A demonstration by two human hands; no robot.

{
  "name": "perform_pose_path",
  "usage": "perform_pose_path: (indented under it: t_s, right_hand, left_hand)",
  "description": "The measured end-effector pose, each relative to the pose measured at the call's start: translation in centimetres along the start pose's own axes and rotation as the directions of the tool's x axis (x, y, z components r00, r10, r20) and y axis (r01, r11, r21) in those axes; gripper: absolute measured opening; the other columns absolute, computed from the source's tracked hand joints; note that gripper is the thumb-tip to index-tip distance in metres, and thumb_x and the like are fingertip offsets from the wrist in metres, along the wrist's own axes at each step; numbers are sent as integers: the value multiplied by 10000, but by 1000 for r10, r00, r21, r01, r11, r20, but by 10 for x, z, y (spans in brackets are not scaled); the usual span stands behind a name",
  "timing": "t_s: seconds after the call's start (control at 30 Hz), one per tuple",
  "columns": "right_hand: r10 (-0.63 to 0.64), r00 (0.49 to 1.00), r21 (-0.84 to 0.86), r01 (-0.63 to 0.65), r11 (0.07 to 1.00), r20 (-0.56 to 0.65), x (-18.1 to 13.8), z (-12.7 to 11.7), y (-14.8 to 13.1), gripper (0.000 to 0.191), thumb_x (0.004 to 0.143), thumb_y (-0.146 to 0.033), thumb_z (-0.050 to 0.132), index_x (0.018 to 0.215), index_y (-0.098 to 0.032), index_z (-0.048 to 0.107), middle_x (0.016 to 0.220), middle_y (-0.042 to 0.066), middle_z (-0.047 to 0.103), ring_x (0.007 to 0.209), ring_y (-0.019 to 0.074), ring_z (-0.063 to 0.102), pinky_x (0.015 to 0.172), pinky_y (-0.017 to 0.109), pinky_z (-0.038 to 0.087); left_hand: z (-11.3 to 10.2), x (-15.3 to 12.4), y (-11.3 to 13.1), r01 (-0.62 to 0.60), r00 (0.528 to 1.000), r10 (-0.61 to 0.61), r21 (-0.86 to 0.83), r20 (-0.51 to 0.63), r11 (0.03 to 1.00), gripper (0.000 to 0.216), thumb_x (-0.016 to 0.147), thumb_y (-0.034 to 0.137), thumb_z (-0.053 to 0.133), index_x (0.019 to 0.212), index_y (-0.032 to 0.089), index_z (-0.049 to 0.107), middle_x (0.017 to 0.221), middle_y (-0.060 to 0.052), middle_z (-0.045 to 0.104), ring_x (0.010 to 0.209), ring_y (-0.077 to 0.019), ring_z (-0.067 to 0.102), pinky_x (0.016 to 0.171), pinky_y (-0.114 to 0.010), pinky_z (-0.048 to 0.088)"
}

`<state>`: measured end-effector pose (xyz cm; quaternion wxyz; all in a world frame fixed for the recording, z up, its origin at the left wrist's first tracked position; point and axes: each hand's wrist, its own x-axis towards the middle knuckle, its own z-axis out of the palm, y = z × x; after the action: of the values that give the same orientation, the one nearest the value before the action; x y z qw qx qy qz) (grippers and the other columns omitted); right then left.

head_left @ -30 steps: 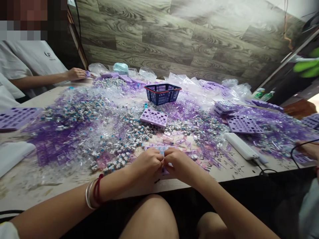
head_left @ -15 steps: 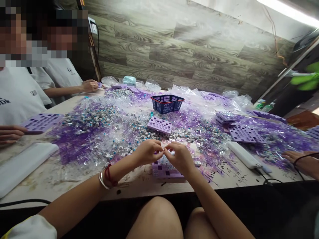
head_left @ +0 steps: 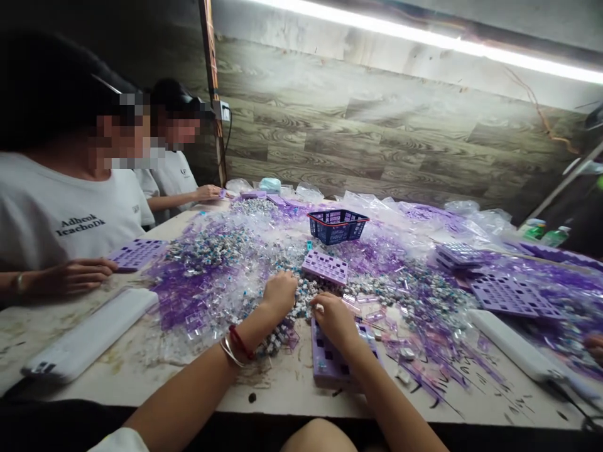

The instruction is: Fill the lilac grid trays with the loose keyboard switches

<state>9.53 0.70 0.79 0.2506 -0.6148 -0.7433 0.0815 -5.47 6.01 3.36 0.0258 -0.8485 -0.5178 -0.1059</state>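
My right hand [head_left: 336, 321] is closed, with a small white piece [head_left: 320, 308] between thumb and fingertips. It is above a purple tray with square holes [head_left: 325, 367] at the table's front edge, hiding part of it. My left hand [head_left: 281, 294] is curled at the pile of small white and blue switch-like parts [head_left: 306, 300]. Its fingertips are turned away, so whatever they hold is hidden. Just beyond both hands, a second purple tray [head_left: 325, 266] is tilted on the pile.
A dark blue basket [head_left: 337, 227] stands farther back. White elongated devices [head_left: 94, 336] lie left and right [head_left: 509, 344]. Clear and purple plastic pieces [head_left: 188, 314] spread around. Two co-workers sit at left, one with a hand [head_left: 85, 275] at a purple tray [head_left: 137, 254].
My hands were together over the near tray. Now they are apart, my left hand over the parts pile and my right hand still near the tray. The view has turned left and up.
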Motion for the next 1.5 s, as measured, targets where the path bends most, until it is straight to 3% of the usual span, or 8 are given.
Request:
perform_pose_path:
  t_s: [0.13,0.33,0.57,0.9,1.07,1.5]
  right_hand:
    - [-1,1000,-18,1,1000,-10,3,3,-2,230,757,-7,505,784,-156,678,919,87,673,883,198,631,815,269,452]
    - [-10,999,-114,6,993,-35,8,11,-4,296,739,25,428,868,-146,632,896,92,637,867,208,616,755,267,431]
    - [7,999,-38,-8,999,-39,8,13,0,269,711,15,433,820,-148,616,867,92,622,833,208,602,756,282,442]
    - [-16,963,197,71,978,-270,-4,-6,12,148,640,-63,494,724,-160,569,735,32,563,663,163,551,639,276,455]
    - [59,980,368,16,930,-190,-22,-27,10,142,666,-128,521,789,-156,587,749,38,620,662,159,596,638,269,491]
    - [-57,998,250,54,967,4,-67,-57,31,175,667,-59,587,753,-179,681,750,28,699,728,179,650,704,283,488]
  left_hand:
    - [1,0,-1,23,1000,-23,-19,-7,1000,287,792,-13,432,918,141,639,1074,-126,599,1071,-232,528,839,-317,485]
    - [10,2,-4,26,1000,-26,-58,0,998,273,798,-6,425,933,123,624,1055,-132,604,1067,-239,526,913,-341,455]
    - [16,3,-4,16,1000,-18,-96,-17,995,293,801,-2,400,988,95,604,1048,-156,611,1059,-259,529,914,-365,456]
    - [27,7,-9,-14,995,-9,-224,-100,975,344,723,-36,423,943,112,642,1008,-120,627,1058,-229,529,980,-348,419]
    - [32,12,-14,-44,988,-8,-336,-152,941,407,671,-61,418,923,137,670,961,-86,640,1033,-213,545,934,-311,445]
    - [36,21,-25,-86,971,-31,-462,-238,883,425,594,-36,445,878,151,701,866,-45,602,847,-179,584,806,-290,485]
